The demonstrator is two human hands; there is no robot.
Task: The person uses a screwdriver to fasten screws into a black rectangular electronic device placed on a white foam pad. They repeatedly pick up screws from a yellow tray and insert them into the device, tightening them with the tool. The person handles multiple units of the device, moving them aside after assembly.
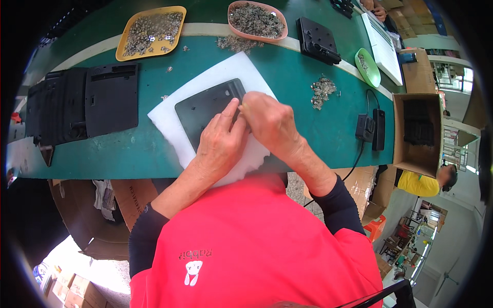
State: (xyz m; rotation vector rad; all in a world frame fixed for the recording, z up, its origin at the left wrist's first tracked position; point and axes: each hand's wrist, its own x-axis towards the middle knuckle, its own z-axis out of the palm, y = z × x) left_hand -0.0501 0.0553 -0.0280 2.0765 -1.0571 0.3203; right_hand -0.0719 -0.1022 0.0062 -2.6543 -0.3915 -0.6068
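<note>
A flat black plastic panel (199, 105) with rounded corners lies on a white foam sheet (239, 66) on the green table. My left hand (222, 138) rests on the panel's lower right part, fingers stretched out along its surface, the index fingertip near the right edge. Just beside it, my right hand (269, 123) is curled in a pinch at that same edge. Whatever sits between its fingertips is hidden by the hand itself. The panel's right edge is partly covered by both hands.
Stacked black plastic panels (110, 100) lie at left. Small metallic parts fill a yellow tray (121, 51), a pink tray (283, 35) and a green bowl (374, 77); a loose pile (322, 92) lies at right. Nearby are a black device (379, 128) with a cable and a cardboard box (417, 100).
</note>
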